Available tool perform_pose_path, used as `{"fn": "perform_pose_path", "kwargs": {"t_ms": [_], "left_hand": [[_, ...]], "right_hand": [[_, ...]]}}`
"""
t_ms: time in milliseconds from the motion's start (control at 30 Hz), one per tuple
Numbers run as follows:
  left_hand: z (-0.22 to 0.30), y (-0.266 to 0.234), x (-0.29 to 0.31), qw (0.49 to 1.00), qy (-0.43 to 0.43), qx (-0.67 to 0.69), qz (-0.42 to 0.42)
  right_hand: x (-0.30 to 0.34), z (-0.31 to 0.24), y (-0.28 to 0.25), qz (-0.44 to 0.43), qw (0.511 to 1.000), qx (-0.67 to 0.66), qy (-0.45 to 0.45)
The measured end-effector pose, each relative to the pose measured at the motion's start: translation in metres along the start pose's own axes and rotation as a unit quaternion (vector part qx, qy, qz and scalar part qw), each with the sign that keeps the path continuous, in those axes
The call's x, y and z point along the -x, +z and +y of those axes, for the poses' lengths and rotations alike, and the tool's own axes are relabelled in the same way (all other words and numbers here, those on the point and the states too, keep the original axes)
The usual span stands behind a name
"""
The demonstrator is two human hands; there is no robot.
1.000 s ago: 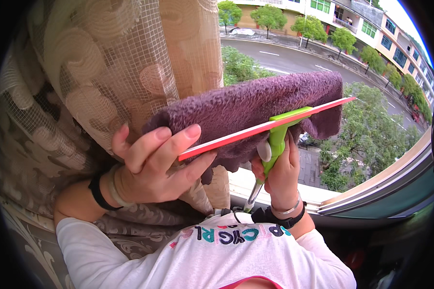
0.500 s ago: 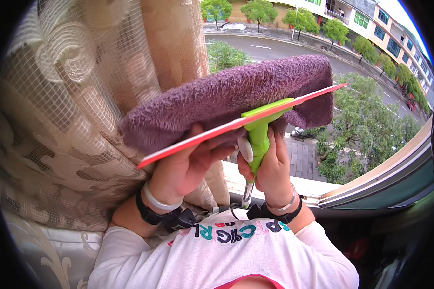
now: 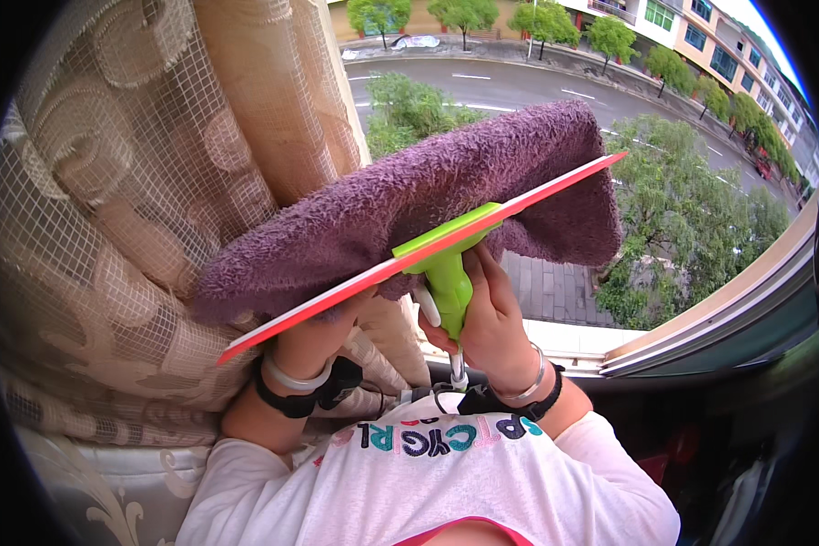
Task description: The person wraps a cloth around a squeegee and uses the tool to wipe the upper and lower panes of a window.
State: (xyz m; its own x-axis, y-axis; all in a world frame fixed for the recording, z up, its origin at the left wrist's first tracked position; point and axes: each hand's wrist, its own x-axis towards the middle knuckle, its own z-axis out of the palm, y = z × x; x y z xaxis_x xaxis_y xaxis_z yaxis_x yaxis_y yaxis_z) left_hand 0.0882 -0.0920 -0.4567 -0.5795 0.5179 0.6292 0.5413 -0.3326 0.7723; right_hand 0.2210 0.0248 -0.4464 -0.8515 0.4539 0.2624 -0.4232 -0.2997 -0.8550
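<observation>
A window squeegee [image 3: 448, 289] with a green neck is tilted in front of me, its right end higher than its left. Along its head runs a long red blade [image 3: 359, 284] with a pale edge. Behind the blade, a thick purple fluffy cloth [image 3: 373, 205] covers the head. My right hand [image 3: 493, 332] is closed around the green neck, near a white lever and above the metal pole [image 3: 459, 371]. Below the blade's left part, my left hand [image 3: 317, 338] reaches up against the underside of the cloth; blade and cloth hide its fingers.
A patterned mesh curtain [image 3: 146, 227] hangs close on the left. Ahead lies an open window with a pale sill [image 3: 564, 338] and a frame [image 3: 728, 291] on the right. Outside, far below, are trees [image 3: 692, 218], a road [image 3: 510, 82] and buildings.
The squeegee has shifted left and slightly lower, tilting more steeply, with my right hand still around its neck. My left hand has slid left and further beneath the cloth, so its fingers no longer show.
</observation>
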Motion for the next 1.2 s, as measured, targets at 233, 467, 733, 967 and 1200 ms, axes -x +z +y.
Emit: {"fn": "perform_pose_path", "kwargs": {"t_ms": [233,467,733,967,1200], "left_hand": [[0.071,-0.036,-0.019,0.932,0.049,-0.141,-0.33],[0.091,-0.049,-0.016,0.993,0.106,0.025,-0.049],[0.114,-0.062,-0.033,0.964,0.159,-0.137,-0.163],[0.116,-0.092,-0.039,0.942,0.18,-0.094,-0.267],[0.14,-0.065,-0.031,0.918,0.35,-0.155,-0.102]], "right_hand": [[-0.004,0.002,-0.02,0.082,0.996,-0.01,-0.046],[0.007,-0.005,-0.023,0.044,0.999,-0.002,-0.022],[0.01,-0.01,-0.007,0.035,0.999,0.027,-0.009],[0.018,-0.013,-0.01,-0.034,0.998,0.046,0.022],[0.016,-0.01,-0.002,0.034,0.989,0.144,-0.001]]}}
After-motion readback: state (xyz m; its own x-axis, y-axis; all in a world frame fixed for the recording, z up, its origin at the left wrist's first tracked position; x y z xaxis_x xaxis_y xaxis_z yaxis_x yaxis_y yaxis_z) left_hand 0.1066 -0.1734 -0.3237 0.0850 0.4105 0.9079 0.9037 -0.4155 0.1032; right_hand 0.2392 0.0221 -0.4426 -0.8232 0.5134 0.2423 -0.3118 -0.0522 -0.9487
